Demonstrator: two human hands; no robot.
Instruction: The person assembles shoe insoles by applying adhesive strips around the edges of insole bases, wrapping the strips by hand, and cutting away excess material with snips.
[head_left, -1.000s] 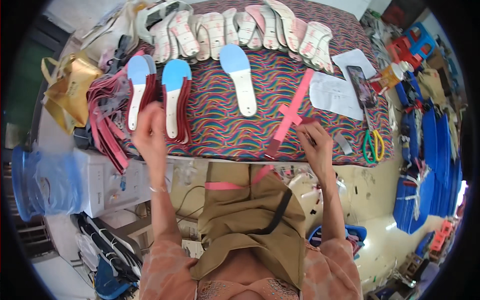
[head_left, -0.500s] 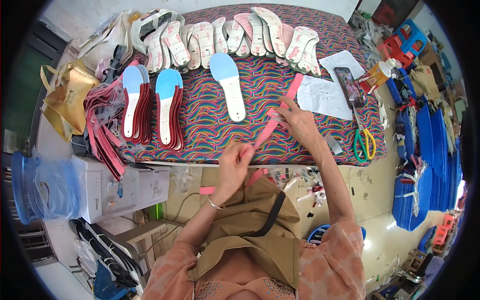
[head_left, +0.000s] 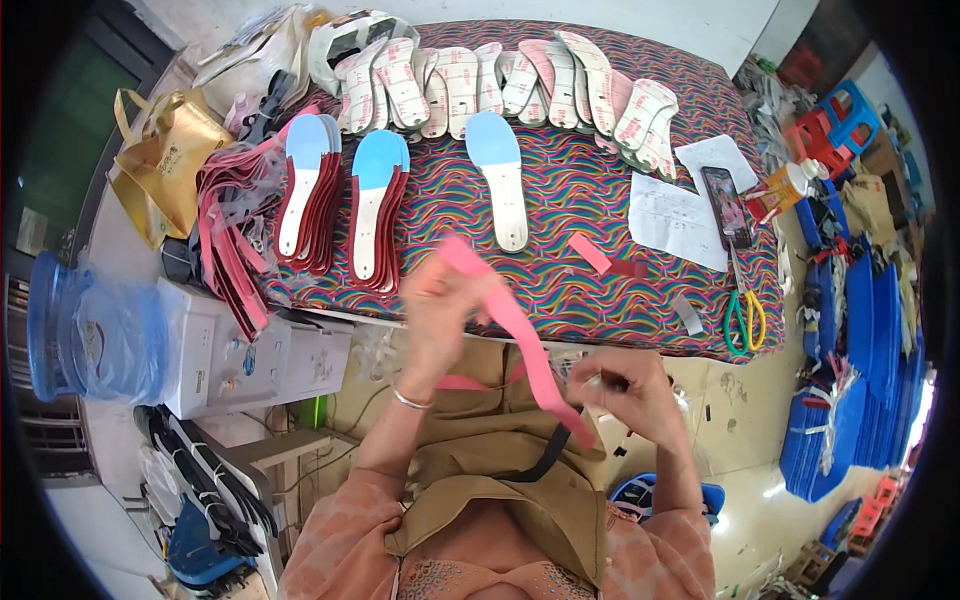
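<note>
Above the table's front edge, my left hand (head_left: 438, 310) is closed on a long pink strip (head_left: 530, 345). The strip runs down to the right, and its far end hangs loose over my brown apron (head_left: 450, 440). Just right of the strip is my right hand (head_left: 635, 390), fingers curled together; what they hold, if anything, is hidden. A short pink piece (head_left: 588, 253) lies on the patterned cloth beside a dark red piece (head_left: 630, 268). One blue and white insole (head_left: 497, 185) lies beyond my left hand. Scissors (head_left: 742, 320) with green and yellow handles rest at the right.
Two stacks of insoles (head_left: 375, 210) with dark red edges stand at the left, beside a bundle of pink strips (head_left: 225, 250). Printed white insoles (head_left: 455, 85) line the back. Papers (head_left: 672, 220), a phone (head_left: 722, 200) and a bottle (head_left: 785, 190) are at the right.
My left hand has lifted the pink strip and moved left. The right hand has let go of the strip and drawn back toward me. The short pink and dark red pieces now show on the cloth.
</note>
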